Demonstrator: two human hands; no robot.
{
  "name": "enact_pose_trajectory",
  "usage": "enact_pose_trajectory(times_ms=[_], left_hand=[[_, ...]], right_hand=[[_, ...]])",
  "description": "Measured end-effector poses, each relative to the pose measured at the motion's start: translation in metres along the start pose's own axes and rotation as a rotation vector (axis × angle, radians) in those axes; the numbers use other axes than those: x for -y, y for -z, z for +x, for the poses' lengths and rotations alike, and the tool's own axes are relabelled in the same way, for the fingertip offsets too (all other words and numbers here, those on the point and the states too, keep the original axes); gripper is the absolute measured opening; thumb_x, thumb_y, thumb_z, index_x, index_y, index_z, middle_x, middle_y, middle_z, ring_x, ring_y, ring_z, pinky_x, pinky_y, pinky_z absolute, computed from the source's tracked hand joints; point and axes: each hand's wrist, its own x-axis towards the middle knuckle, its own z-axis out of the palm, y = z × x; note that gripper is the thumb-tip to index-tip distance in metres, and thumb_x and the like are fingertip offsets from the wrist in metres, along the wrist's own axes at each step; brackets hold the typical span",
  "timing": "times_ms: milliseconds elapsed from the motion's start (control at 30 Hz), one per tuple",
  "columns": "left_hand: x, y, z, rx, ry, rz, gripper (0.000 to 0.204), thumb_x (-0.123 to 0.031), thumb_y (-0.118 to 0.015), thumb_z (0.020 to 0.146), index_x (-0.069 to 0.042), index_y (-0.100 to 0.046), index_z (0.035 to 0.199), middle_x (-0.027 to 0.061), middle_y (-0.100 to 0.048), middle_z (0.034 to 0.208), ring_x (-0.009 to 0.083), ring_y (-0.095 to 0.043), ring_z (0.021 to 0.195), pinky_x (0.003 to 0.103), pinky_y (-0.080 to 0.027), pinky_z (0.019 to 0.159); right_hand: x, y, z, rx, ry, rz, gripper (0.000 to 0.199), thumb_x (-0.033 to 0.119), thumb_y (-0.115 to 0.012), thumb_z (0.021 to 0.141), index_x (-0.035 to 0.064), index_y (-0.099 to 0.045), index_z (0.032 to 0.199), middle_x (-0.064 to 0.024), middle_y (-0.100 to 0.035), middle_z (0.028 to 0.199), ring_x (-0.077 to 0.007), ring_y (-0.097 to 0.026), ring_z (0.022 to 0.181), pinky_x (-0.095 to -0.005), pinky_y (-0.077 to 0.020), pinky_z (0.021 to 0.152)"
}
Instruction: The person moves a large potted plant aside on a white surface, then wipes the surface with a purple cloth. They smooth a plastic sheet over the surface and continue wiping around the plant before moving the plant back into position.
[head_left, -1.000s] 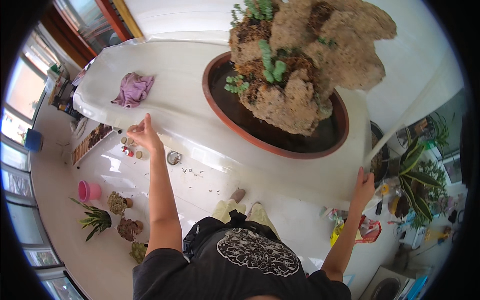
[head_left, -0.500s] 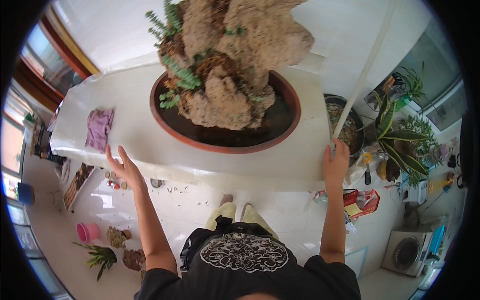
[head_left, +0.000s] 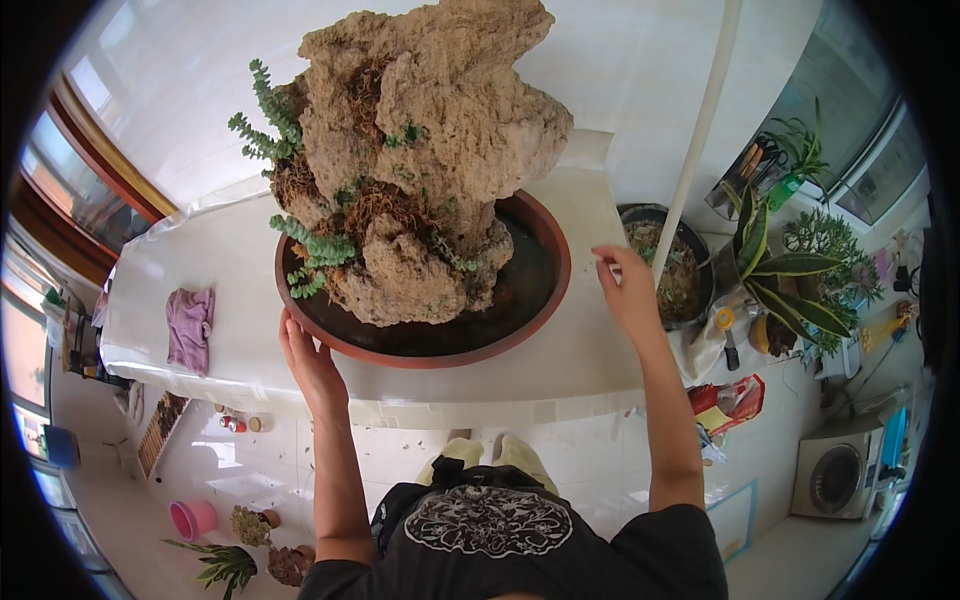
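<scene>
I see a wide, shallow reddish-brown planter dish (head_left: 545,300) sitting on the white worktop (head_left: 590,350), roughly at its middle. A big tan rock (head_left: 430,130) rises out of the dish, with trailing green succulent sprigs (head_left: 315,245) on its left flank and dark soil or water around its base.

My left hand (head_left: 312,365) lies open, fingers spread, against the near-left rim of the dish; the fingertips touch or just overlap the rim edge. It grips nothing.

My right hand (head_left: 628,290) hovers open just beside the right side of the dish, palm toward it, fingers loosely extended; I cannot tell whether it touches the rim. It holds nothing.

A crumpled pink cloth (head_left: 188,328) lies on the worktop's left end, well apart from the dish. A white pipe (head_left: 695,140) runs upright past the worktop's right end. Beyond it sits a dark round pot (head_left: 690,275) filled with a coarse mix, next to a striped-leaf potted plant (head_left: 790,275).

On the floor at lower left: a pink plastic pot (head_left: 192,518) and small succulents (head_left: 250,525). A white washing machine (head_left: 840,475) stands at lower right
</scene>
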Motion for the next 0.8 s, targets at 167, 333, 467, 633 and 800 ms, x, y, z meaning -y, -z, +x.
enact_pose_trajectory(times_ms=[167, 333, 467, 633, 800], left_hand=[[-0.002, -0.002, 0.002, 0.002, 0.092, 0.010, 0.045, -0.034, -0.047, 0.101, -0.010, -0.036, 0.137, 0.0066, -0.045, 0.138, 0.0181, -0.043, 0.127, 0.041, -0.037, 0.104], [0.000, 0.019, 0.008, 0.062, 0.077, 0.076, 0.042, -0.027, -0.051, 0.100, -0.010, -0.037, 0.136, 0.0069, -0.047, 0.135, 0.0166, -0.045, 0.125, 0.040, -0.038, 0.103], [-0.001, 0.027, 0.009, 0.107, 0.120, 0.067, 0.041, -0.027, -0.051, 0.100, -0.007, -0.038, 0.134, 0.0078, -0.047, 0.135, 0.0171, -0.046, 0.124, 0.039, -0.039, 0.103], [0.001, 0.035, -0.006, 0.051, 0.093, 0.172, 0.038, -0.030, -0.054, 0.099, -0.005, -0.044, 0.126, 0.0073, -0.053, 0.123, 0.0169, -0.049, 0.121, 0.037, -0.040, 0.101], [-0.004, 0.039, -0.042, 0.226, -0.152, 0.445, 0.020, -0.018, -0.060, 0.096, -0.003, -0.057, 0.109, 0.0054, -0.061, 0.105, 0.0153, -0.056, 0.101, 0.029, -0.041, 0.094]], right_hand=[[-0.003, -0.009, 0.079, -0.002, 0.019, 0.055, 0.019, 0.006, -0.059, 0.089, 0.0030, -0.065, 0.107, -0.0158, -0.068, 0.096, -0.0260, -0.066, 0.083, -0.0342, -0.0509, 0.072], [0.050, 0.011, 0.104, -0.060, -0.080, 0.215, 0.020, 0.013, -0.053, 0.097, 0.0039, -0.065, 0.109, -0.0096, -0.071, 0.089, -0.0166, -0.066, 0.079, -0.0300, -0.0504, 0.070], [0.042, 0.029, 0.077, -0.035, -0.033, 0.325, 0.022, 0.011, -0.047, 0.099, 0.0045, -0.063, 0.112, -0.0081, -0.070, 0.088, -0.0143, -0.066, 0.081, -0.0280, -0.0509, 0.075], [0.020, 0.043, 0.020, 0.149, -0.031, 0.225, 0.020, 0.004, -0.055, 0.093, 0.0027, -0.062, 0.110, -0.0102, -0.069, 0.091, -0.0175, -0.066, 0.081, -0.0291, -0.0510, 0.073], [0.026, 0.060, -0.044, 0.303, -0.010, -0.002, 0.016, 0.004, -0.060, 0.090, 0.0035, -0.065, 0.105, -0.0121, -0.068, 0.087, -0.0209, -0.065, 0.076, -0.0299, -0.0517, 0.070]])
